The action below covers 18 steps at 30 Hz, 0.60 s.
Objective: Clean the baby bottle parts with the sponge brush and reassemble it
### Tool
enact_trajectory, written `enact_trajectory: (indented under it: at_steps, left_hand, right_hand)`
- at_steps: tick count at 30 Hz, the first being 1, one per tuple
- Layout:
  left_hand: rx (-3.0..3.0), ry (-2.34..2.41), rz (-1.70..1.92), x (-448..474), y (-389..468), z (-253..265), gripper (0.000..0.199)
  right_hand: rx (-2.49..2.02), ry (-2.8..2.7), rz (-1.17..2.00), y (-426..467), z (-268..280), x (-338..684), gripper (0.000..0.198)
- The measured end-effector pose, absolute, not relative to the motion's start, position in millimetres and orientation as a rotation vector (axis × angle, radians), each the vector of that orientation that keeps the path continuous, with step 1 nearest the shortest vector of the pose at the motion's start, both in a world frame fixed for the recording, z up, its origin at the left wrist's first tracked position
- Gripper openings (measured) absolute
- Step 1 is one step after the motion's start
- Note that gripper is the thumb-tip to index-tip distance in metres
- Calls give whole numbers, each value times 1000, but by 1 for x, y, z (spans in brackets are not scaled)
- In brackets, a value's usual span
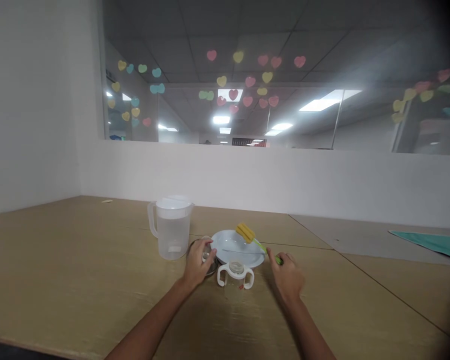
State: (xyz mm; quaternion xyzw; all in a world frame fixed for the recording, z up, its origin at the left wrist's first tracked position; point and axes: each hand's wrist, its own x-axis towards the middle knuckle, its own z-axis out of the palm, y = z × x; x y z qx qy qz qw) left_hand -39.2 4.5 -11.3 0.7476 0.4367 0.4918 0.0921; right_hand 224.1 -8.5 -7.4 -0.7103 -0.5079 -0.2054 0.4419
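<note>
My right hand (288,275) is wrapped round the green handle of a bottle brush (261,246). The brush's yellow sponge head hangs above the white plate (219,247), pointing up and to the left. My left hand (198,264) reaches over a dark, round-rimmed dish (212,270) at the plate's left side, thumb and forefinger apart. A small pale thing shows in or behind that hand; its kind is unclear. Between my hands, a clear baby bottle (235,282) with two white side handles stands upright and uncapped in front of the plate.
A translucent lidded pitcher (173,232) holding clear liquid stands behind my left hand. Green cloth (435,242) lies at the far right of the wooden table (78,270). A small flat pale piece (107,201) lies near the back wall, below a window with heart stickers.
</note>
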Motion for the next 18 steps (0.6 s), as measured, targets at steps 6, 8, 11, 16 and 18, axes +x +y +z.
enact_trajectory:
  at_steps: [6, 8, 11, 16, 18]
  left_hand:
    - [2265, 935, 1295, 9, -35, -14, 47]
    - [2204, 875, 1312, 13, -38, -10, 46]
    - [2091, 829, 1476, 8, -35, 6, 49]
    - [2060, 1105, 1628, -1, -14, 41, 62]
    - [2235, 1129, 1596, -3, -2, 47, 60]
  right_hand:
    - [-1749, -1210, -393, -15, -1, 221, 61]
    - [-1721, -1148, -282, -17, 3, 221, 60]
    - [-1578, -963, -27, -18, 8, 221, 62]
    - [-1339, -1001, 8, -18, 6, 216, 61]
    - [-1344, -1171, -249, -18, 1, 217, 61]
